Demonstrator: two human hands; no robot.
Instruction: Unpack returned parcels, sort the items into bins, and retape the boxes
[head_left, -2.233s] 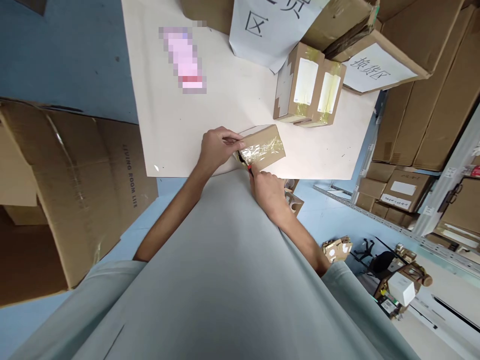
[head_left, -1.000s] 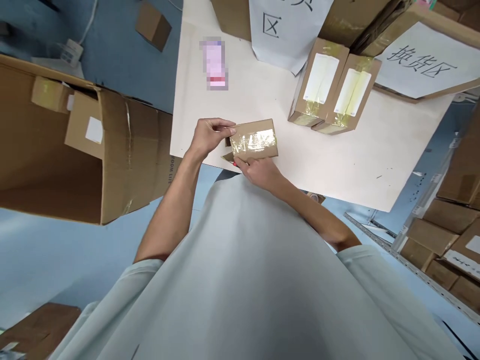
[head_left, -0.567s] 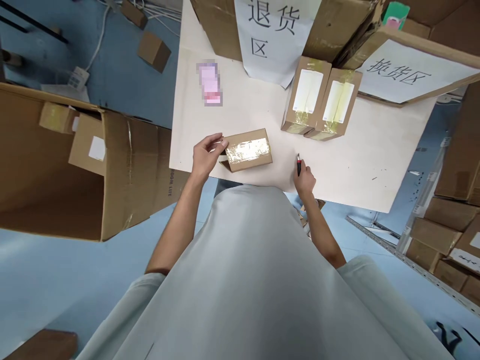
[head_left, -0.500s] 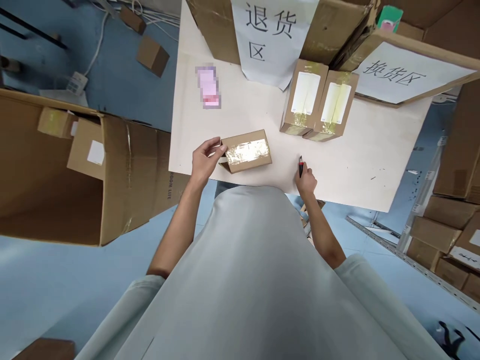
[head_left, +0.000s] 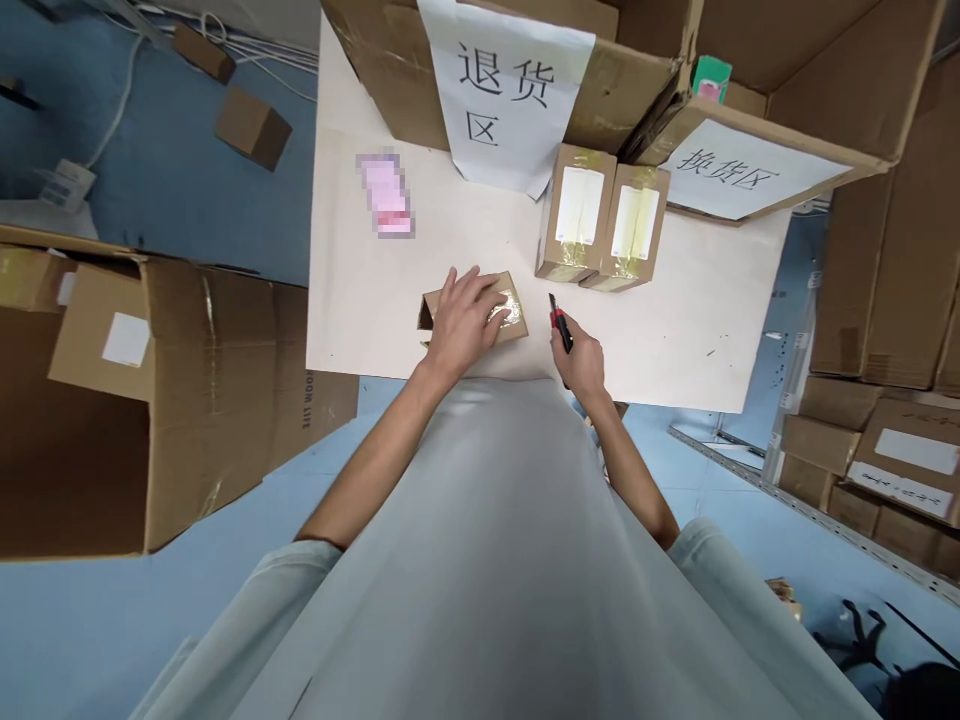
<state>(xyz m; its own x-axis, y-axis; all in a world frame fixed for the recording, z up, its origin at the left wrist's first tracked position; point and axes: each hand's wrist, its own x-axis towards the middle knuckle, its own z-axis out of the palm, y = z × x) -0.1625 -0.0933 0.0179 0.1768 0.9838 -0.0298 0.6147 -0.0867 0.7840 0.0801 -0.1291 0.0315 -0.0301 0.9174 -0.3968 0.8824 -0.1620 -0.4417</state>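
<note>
My left hand (head_left: pixel 463 322) lies over a small brown cardboard box (head_left: pixel 515 305), its fingers spread across the taped top. The left end of that box is open and dark inside; my palm hides much of the top. To the right of it, my right hand (head_left: pixel 582 362) is closed around a black and red utility knife (head_left: pixel 560 328). Its blade points up and away from me, apart from the box.
Two taped boxes with white labels (head_left: pixel 580 205) stand behind on the white table (head_left: pixel 450 225). Large cartons with paper signs (head_left: pixel 510 95) line the back. A blurred pink item (head_left: pixel 388 195) lies back left. A big open carton (head_left: pixel 217 390) stands left; stacked boxes (head_left: pixel 862 300) are right.
My left hand has moved from the box's left end onto its top. My right hand has brought the utility knife left, nearer the box. The view has shifted slightly.
</note>
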